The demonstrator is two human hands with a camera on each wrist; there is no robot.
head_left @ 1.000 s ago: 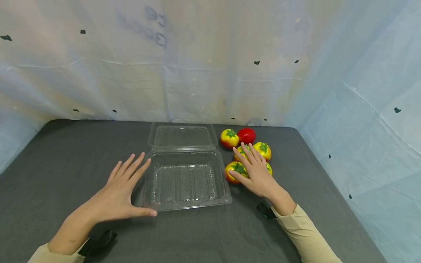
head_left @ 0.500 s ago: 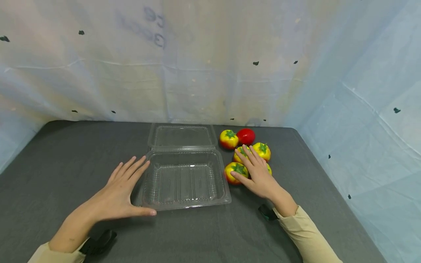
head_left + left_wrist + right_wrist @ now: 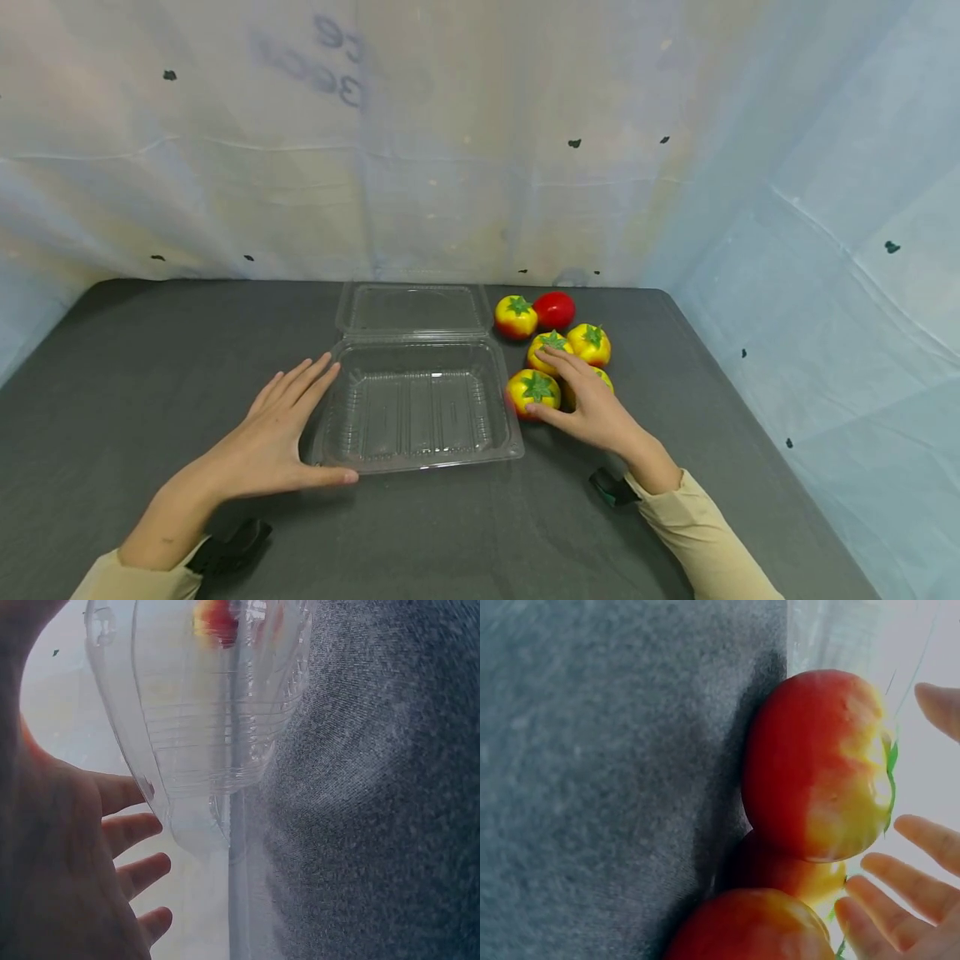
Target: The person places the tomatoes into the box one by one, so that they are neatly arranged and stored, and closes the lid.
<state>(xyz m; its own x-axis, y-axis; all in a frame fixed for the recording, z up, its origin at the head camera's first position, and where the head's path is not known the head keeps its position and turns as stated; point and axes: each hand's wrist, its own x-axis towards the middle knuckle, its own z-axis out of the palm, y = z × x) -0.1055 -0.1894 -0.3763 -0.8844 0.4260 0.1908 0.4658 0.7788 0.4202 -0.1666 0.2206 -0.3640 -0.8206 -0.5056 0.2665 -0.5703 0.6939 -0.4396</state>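
A clear plastic clamshell box (image 3: 427, 464) lies unfolded on the table, its lid (image 3: 420, 308) laid back toward the wall. My left hand (image 3: 258, 450) is at the box's left side, thumb and fingers spread wide; in the left wrist view its fingertips are right at the rim (image 3: 112, 720). To the right of the box sit several yellow-and-red tomatoes with green leafy tops. My right hand (image 3: 592, 412) hovers over them, thumb by the nearest tomato (image 3: 534, 392) and partly covering another. In the right wrist view its relaxed fingers (image 3: 930, 892) stand beside that tomato (image 3: 810, 765), gripping nothing.
A plain red fruit (image 3: 555, 310) and a yellow-red tomato (image 3: 515, 317) sit at the back of the group, beside the lid. Dark grey cloth covers the table (image 3: 187, 358). Pale sheeting (image 3: 450, 167) hangs behind it and along the right side.
My right hand's fingers have bent and drawn back slightly, uncovering more of the middle and nearest tomatoes. The left hand stays by the box. The head view has shifted slightly.
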